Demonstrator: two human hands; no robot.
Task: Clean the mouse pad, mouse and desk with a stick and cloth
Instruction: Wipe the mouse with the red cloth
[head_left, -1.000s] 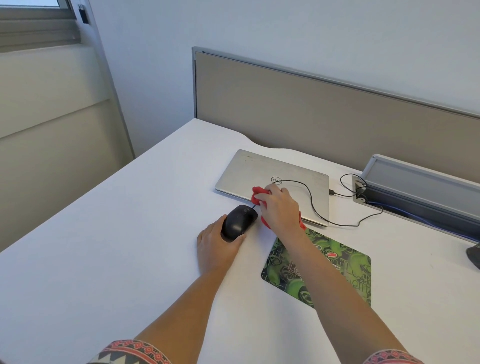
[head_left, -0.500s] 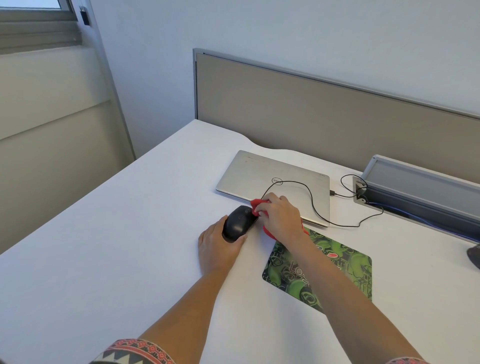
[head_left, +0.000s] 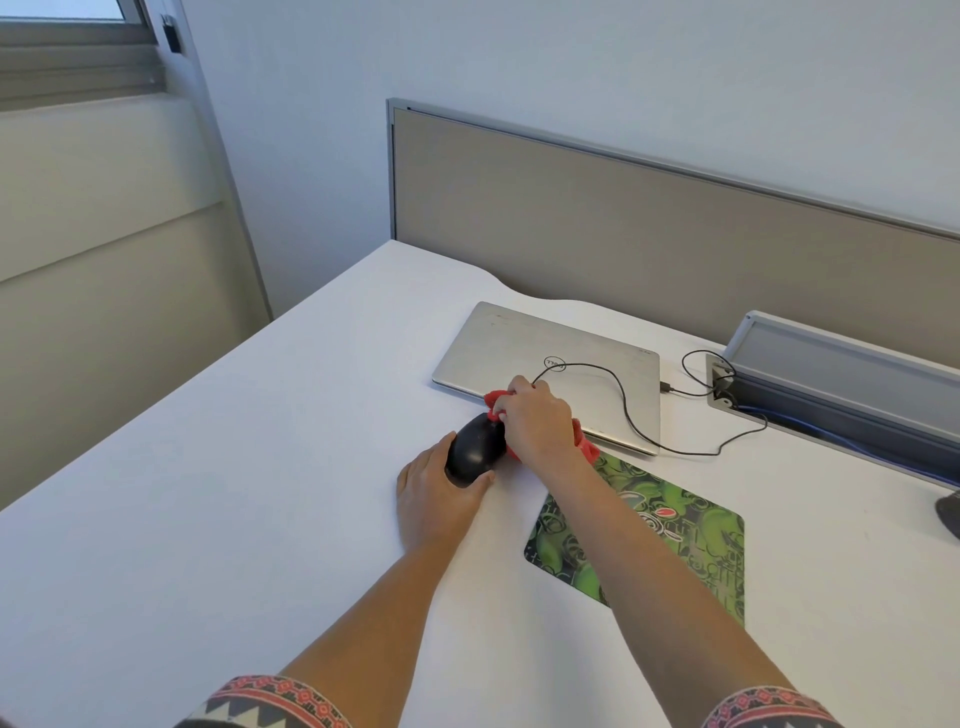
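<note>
A black wired mouse (head_left: 474, 450) lies on the white desk (head_left: 218, 493), left of the green patterned mouse pad (head_left: 670, 540). My left hand (head_left: 434, 496) grips the mouse's rear end from behind. My right hand (head_left: 537, 423) holds a bunched red cloth (head_left: 586, 448) against the mouse's front end; red cloth shows at the fingertips and behind the wrist. My right forearm crosses the pad's near left part. No stick is visible.
A closed silver laptop (head_left: 524, 353) lies just beyond the hands, with the mouse's black cable (head_left: 631, 415) looping over it to a grey cable tray (head_left: 841, 384) at the right. A beige partition panel (head_left: 623, 223) backs the desk. A dark object (head_left: 949, 512) shows at the right edge.
My right hand with the red cloth has slid back from the laptop's edge onto the mouse's front end. My left hand has kept its grip on the mouse.
</note>
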